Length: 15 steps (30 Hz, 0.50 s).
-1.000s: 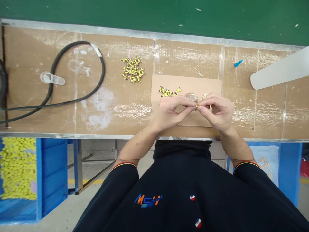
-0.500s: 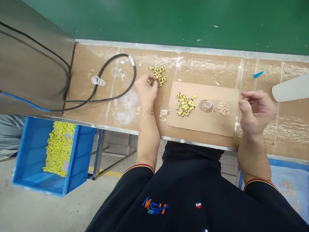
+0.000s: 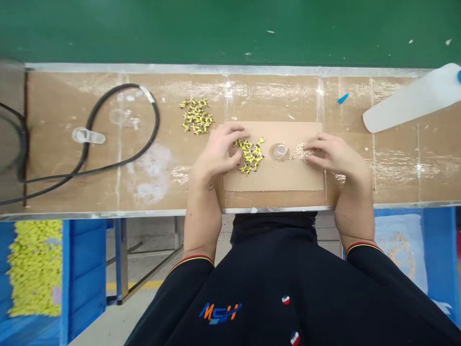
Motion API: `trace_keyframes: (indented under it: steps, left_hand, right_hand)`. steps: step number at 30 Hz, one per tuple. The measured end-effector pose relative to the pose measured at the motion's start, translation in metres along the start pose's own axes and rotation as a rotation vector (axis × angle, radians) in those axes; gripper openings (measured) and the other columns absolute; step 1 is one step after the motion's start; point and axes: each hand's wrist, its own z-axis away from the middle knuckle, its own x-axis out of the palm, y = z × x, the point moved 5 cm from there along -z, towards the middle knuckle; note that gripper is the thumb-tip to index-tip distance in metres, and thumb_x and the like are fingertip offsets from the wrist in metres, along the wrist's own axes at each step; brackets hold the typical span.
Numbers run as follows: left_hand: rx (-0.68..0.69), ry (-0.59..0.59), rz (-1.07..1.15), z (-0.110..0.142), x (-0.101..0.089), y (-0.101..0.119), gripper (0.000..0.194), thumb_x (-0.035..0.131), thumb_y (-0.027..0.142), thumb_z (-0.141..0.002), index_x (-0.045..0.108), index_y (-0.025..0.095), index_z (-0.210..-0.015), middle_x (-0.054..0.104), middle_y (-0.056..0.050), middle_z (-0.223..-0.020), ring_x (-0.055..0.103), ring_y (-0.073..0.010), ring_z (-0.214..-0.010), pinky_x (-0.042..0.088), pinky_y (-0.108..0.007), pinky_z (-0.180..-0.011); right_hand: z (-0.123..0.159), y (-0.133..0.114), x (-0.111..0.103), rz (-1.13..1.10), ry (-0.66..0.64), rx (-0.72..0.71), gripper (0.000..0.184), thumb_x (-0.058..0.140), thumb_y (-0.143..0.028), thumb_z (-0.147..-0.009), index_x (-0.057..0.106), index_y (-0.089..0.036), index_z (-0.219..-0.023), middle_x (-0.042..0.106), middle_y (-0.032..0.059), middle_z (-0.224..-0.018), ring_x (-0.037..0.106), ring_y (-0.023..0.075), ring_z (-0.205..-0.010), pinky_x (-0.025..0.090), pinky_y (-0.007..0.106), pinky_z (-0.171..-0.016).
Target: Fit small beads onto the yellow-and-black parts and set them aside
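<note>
My left hand (image 3: 217, 154) rests on a cardboard sheet (image 3: 273, 180), its fingers curled and its fingertips at the left edge of a pile of small yellow parts (image 3: 250, 154). My right hand (image 3: 333, 154) lies on the sheet's right side, with its fingers pinched together at a small heap of tan metal pieces (image 3: 303, 151). What either pinch holds is hidden. A small clear cup (image 3: 280, 152) stands between the two piles. A second pile of yellow parts (image 3: 196, 116) lies on the bench beyond my left hand.
A black cable (image 3: 108, 166) loops over the left of the bench (image 3: 90, 192) near a clear plastic piece (image 3: 86, 136). A white plastic blade (image 3: 406, 103) and a blue cap (image 3: 343, 98) lie at the right. Blue bins (image 3: 82, 269) stand below the bench, the left one holding yellow parts.
My left hand came back from the far yellow pile to the pile on the cardboard. My right hand dropped from the air onto the tan pieces. The view swung back to the right.
</note>
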Motion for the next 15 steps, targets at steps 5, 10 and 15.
trace_keyframes:
  steps: [5, 10, 15]
  left_hand:
    - [-0.016, -0.053, -0.006, -0.002, 0.010, -0.005, 0.037, 0.054, 0.022, -0.087, 0.076, 0.026, -0.117, 0.071, -0.008, -0.135, 0.060, -0.0296, -0.131, 0.043, -0.053, -0.119]
    - [-0.021, 0.001, 0.032, -0.004, 0.006, -0.007, 0.027, 0.058, 0.023, -0.087, 0.078, 0.023, -0.107, 0.075, -0.009, -0.116, 0.066, -0.0265, -0.117, 0.050, -0.047, -0.109]
    - [-0.032, 0.050, 0.045, -0.006, 0.004, -0.011, 0.010, 0.065, 0.025, -0.084, 0.074, 0.022, -0.086, 0.074, -0.007, -0.103, 0.067, -0.0243, -0.105, 0.054, -0.043, -0.101]
  right_hand:
    - [-0.006, -0.006, 0.006, 0.002, -0.025, -0.019, 0.014, 0.067, -0.028, -0.089, 0.080, -0.022, -0.091, 0.072, 0.0093, -0.091, 0.066, 0.0247, -0.086, 0.052, 0.039, -0.082]
    - [-0.007, -0.009, 0.010, 0.053, -0.081, 0.001, 0.018, 0.061, -0.020, -0.088, 0.075, -0.020, -0.078, 0.072, 0.0088, -0.085, 0.065, 0.0229, -0.081, 0.048, 0.036, -0.077]
    - [-0.006, -0.013, 0.010, 0.154, -0.071, 0.062, 0.014, 0.062, -0.020, -0.086, 0.074, -0.020, -0.079, 0.073, 0.0094, -0.089, 0.065, 0.0240, -0.084, 0.046, 0.036, -0.076]
